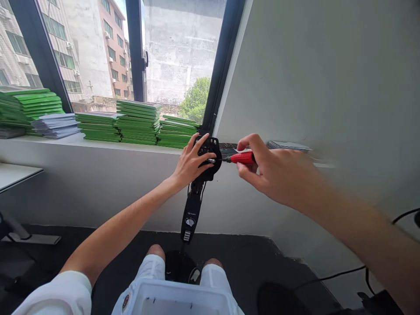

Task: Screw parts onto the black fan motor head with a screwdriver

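My left hand (193, 161) grips the head of a black pedestal fan (214, 168), its fingers spread over the housing. A small silvery part (211, 160) shows beside those fingers; what it is I cannot make out. My right hand (267, 164) is closed on a red-handled screwdriver (242, 158), held level from the right. The screwdriver's dark shaft points left to the fan head, near my left fingertips; whether its tip sits in a screw I cannot tell. Below the head, the fan's control panel (191, 214) carries a silver knob and several buttons.
Behind the fan, a white window sill (65, 146) bears several stacks of green-edged booklets (138, 124) and white papers (57, 125). A white plastic tray (183, 291) is at my lap. A desk edge (22, 175) juts in at left; a black cable (331, 276) runs at lower right.
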`<state>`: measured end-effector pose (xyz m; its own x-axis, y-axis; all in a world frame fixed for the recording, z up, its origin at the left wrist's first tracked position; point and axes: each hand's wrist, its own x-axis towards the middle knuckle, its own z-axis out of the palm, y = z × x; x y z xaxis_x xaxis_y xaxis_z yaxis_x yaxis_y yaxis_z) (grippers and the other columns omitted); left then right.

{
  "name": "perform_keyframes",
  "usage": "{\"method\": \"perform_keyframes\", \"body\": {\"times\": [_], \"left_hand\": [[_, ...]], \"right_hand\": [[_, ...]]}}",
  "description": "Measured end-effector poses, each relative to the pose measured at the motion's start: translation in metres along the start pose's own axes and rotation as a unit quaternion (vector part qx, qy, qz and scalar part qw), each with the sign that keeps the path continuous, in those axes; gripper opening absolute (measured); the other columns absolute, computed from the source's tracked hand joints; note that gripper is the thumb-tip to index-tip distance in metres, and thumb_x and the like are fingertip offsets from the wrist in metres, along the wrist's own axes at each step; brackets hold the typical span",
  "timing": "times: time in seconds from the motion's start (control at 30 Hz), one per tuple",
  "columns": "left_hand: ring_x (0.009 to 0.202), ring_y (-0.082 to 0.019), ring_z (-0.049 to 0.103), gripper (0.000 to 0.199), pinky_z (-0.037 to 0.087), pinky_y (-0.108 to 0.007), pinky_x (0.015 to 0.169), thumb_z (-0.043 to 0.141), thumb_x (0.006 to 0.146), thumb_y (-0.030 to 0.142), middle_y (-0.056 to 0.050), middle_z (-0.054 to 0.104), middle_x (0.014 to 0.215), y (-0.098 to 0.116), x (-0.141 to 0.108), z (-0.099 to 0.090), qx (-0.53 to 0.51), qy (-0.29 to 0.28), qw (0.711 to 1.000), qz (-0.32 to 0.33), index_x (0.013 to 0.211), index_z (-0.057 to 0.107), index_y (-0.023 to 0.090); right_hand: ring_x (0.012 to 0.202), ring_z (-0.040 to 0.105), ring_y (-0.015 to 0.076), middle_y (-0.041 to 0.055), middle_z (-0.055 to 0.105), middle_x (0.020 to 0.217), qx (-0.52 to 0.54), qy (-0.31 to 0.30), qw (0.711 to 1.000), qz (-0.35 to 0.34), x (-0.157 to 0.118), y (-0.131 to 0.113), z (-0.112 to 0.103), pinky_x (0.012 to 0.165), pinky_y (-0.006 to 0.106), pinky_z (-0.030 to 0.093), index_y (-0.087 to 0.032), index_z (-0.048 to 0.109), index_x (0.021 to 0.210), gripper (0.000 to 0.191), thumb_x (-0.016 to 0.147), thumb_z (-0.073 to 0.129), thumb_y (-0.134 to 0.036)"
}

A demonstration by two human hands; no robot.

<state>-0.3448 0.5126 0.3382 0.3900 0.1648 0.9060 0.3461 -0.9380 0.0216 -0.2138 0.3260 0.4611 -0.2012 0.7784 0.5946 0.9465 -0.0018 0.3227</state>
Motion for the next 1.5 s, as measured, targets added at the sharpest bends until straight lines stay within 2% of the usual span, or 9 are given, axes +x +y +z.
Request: {"method": "perform_keyframes", "body": {"times": [0.17, 0.33, 0.47, 0.6, 0.8, 0.97, 1.1, 1.23, 1.5], "left_hand": [[0.151, -0.037, 0.032, 0.056, 0.056, -0.052, 0.104, 0.075, 0.087, 0.035, -0.010, 0.001, 0.172, -0.004, 0.000, -0.001, -0.060, 0.028, 0.997, -0.034, 0.138, 0.052, 0.029], [0.151, -0.043, 0.031, 0.101, 0.056, -0.055, 0.103, 0.086, 0.075, 0.037, -0.011, -0.006, 0.172, -0.007, 0.002, 0.003, -0.099, 0.028, 0.988, -0.118, 0.156, 0.026, 0.038], [0.145, -0.041, 0.043, 0.099, 0.052, -0.057, 0.107, 0.084, 0.076, 0.040, -0.013, 0.026, 0.167, -0.007, 0.001, 0.005, -0.112, -0.004, 0.979, -0.172, 0.156, 0.025, 0.037], [0.144, -0.037, 0.045, 0.102, 0.049, -0.055, 0.111, 0.085, 0.073, 0.039, -0.012, 0.035, 0.163, -0.006, 0.004, 0.005, -0.120, -0.006, 0.976, -0.183, 0.156, 0.026, 0.033], [0.145, -0.036, 0.044, 0.101, 0.050, -0.052, 0.111, 0.086, 0.072, 0.037, -0.011, 0.033, 0.164, -0.006, 0.006, 0.006, -0.132, -0.003, 0.972, -0.196, 0.155, 0.029, 0.034], [0.143, -0.038, 0.047, 0.098, 0.053, -0.051, 0.107, 0.086, 0.072, 0.039, -0.010, 0.030, 0.166, -0.005, 0.006, 0.006, -0.117, -0.017, 0.973, -0.201, 0.154, 0.033, 0.033], [0.142, -0.038, 0.047, 0.099, 0.052, -0.052, 0.109, 0.086, 0.072, 0.040, -0.011, 0.030, 0.166, -0.006, 0.006, 0.007, -0.110, -0.020, 0.973, -0.201, 0.154, 0.033, 0.032], [0.142, -0.038, 0.048, 0.099, 0.052, -0.052, 0.108, 0.086, 0.073, 0.042, -0.012, 0.030, 0.165, -0.007, 0.006, 0.007, -0.107, -0.019, 0.974, -0.198, 0.155, 0.032, 0.032], [0.140, -0.038, 0.049, 0.098, 0.055, -0.050, 0.105, 0.084, 0.074, 0.041, -0.012, 0.029, 0.165, -0.004, 0.005, 0.004, -0.101, -0.025, 0.974, -0.202, 0.156, 0.030, 0.033]], "right_hand": [[0.046, 0.044, 0.0160, 0.0036, 0.056, 0.052, -0.138, -0.032, 0.986, 0.083, 0.008, -0.002, -0.015, 0.053, 0.029, 0.023, -0.021, 0.060, 0.090, 0.043, 0.096, 0.033, -0.052], [0.049, 0.050, 0.0158, 0.0023, 0.069, 0.067, -0.043, -0.088, 0.995, 0.031, 0.011, 0.004, -0.015, 0.054, 0.028, 0.029, -0.020, 0.052, 0.119, 0.037, 0.094, 0.040, -0.044], [0.048, 0.050, 0.0194, 0.0037, 0.059, 0.054, -0.166, -0.081, 0.982, 0.049, 0.007, 0.003, -0.013, 0.052, 0.030, 0.026, -0.021, 0.061, 0.099, 0.047, 0.098, 0.028, -0.054], [0.045, 0.048, 0.0157, -0.0012, 0.062, 0.057, -0.079, -0.081, 0.993, -0.020, 0.003, 0.004, -0.008, 0.051, 0.028, 0.027, -0.020, 0.055, 0.122, 0.039, 0.094, 0.040, -0.043], [0.045, 0.046, 0.0171, 0.0019, 0.055, 0.048, -0.158, -0.050, 0.986, 0.014, 0.003, 0.006, -0.003, 0.051, 0.029, 0.024, -0.021, 0.061, 0.090, 0.048, 0.100, 0.026, -0.051], [0.046, 0.048, 0.0153, 0.0006, 0.065, 0.060, -0.081, -0.070, 0.994, -0.013, 0.008, 0.005, -0.008, 0.052, 0.027, 0.028, -0.019, 0.055, 0.119, 0.039, 0.095, 0.039, -0.045], [0.047, 0.048, 0.0187, 0.0047, 0.054, 0.050, -0.203, -0.062, 0.977, 0.034, 0.007, 0.000, -0.012, 0.050, 0.030, 0.023, -0.020, 0.063, 0.087, 0.055, 0.099, 0.025, -0.059], [0.044, 0.043, 0.0165, 0.0020, 0.056, 0.052, -0.152, -0.078, 0.985, 0.005, 0.005, -0.001, -0.011, 0.051, 0.029, 0.023, -0.019, 0.062, 0.112, 0.046, 0.097, 0.032, -0.052], [0.046, 0.047, 0.0171, 0.0018, 0.059, 0.055, -0.115, -0.105, 0.987, 0.043, 0.009, -0.001, -0.013, 0.054, 0.030, 0.026, -0.020, 0.062, 0.114, 0.046, 0.095, 0.036, -0.053]]}}
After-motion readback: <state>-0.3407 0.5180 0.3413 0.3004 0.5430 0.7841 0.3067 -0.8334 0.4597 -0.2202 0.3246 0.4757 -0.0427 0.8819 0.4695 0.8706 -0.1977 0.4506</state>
